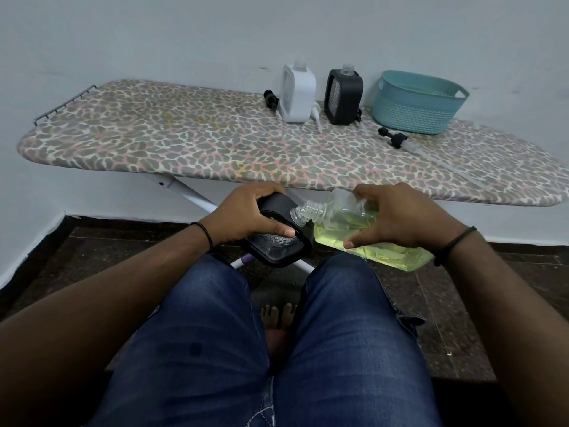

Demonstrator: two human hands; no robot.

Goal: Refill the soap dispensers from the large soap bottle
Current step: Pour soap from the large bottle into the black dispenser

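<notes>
My left hand (246, 215) grips a black soap dispenser (277, 241), tilted over my lap below the board's front edge. My right hand (397, 215) holds the large clear soap bottle (363, 232) of yellow-green liquid, lying nearly on its side. Its open threaded neck touches the dispenser's clear neck. On the ironing board (184, 143), near the wall, stand a white dispenser (298, 94) and a second black dispenser (344, 97), both with open necks.
Loose pump heads with tubes lie on the board: one (271, 100) left of the white dispenser, one (394, 138) in front of a teal basket (418, 103) at the back right. The board's white legs cross under it. My knees in jeans fill the foreground.
</notes>
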